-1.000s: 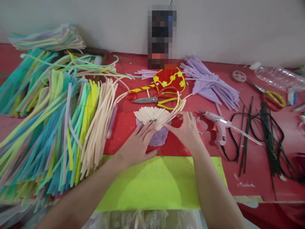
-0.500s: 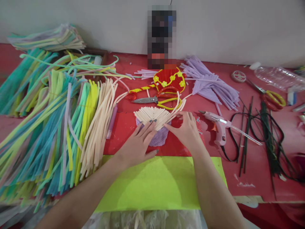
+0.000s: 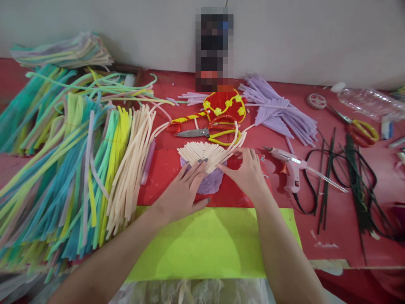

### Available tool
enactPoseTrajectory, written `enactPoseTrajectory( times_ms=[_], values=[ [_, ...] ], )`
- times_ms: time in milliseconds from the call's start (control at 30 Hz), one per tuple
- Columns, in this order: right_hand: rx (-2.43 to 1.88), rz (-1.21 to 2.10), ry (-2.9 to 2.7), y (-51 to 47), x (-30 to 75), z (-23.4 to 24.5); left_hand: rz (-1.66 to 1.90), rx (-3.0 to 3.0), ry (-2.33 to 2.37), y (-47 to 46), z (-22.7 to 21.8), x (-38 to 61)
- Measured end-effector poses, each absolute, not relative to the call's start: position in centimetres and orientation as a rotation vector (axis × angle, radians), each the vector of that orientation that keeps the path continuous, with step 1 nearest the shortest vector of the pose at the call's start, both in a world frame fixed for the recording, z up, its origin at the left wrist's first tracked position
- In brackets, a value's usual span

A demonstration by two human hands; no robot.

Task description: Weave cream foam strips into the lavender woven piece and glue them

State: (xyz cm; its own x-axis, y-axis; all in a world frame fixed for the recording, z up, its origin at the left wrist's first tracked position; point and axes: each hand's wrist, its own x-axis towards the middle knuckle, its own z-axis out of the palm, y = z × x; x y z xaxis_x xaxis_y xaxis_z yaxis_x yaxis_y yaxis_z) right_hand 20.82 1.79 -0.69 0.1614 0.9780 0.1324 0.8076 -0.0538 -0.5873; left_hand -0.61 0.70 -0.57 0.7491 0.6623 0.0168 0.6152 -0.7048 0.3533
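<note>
A fan-shaped piece of cream pipe cleaners [image 3: 202,150] lies over a lilac pipe-cleaner panel [image 3: 210,184] on a red board. My left hand [image 3: 186,192] rests flat on the lower left of both, fingers stretched out, pressing down. At the right edge, my right hand [image 3: 248,173] has its thumb on the cream rows and its fingers around the loose cream ends [image 3: 236,141], which stick out up and right. Just beyond the piece lie scissors [image 3: 196,133] with red and yellow handles. Behind them is a red pipe-cleaner fan [image 3: 226,105] with yellow flowers.
Bundles of coloured pipe cleaners [image 3: 72,169] fill the left side. Lilac pipe cleaners [image 3: 281,112] lie at the back right. A glue gun [image 3: 292,166], dark green stems [image 3: 356,181], second scissors [image 3: 360,128] and a plastic bottle [image 3: 373,101] are on the right. A yellow-green sheet [image 3: 202,249] lies in front.
</note>
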Motion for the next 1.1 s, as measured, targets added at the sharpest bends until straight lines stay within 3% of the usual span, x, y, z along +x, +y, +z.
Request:
enactPoseTrajectory(
  times_ms=[1100],
  values=[
    [-1.892, 0.376, -1.704, 1.79, 20.83, -0.89, 0.166, 2.727, 0.967, 0.74, -0.84, -0.72]
  ],
)
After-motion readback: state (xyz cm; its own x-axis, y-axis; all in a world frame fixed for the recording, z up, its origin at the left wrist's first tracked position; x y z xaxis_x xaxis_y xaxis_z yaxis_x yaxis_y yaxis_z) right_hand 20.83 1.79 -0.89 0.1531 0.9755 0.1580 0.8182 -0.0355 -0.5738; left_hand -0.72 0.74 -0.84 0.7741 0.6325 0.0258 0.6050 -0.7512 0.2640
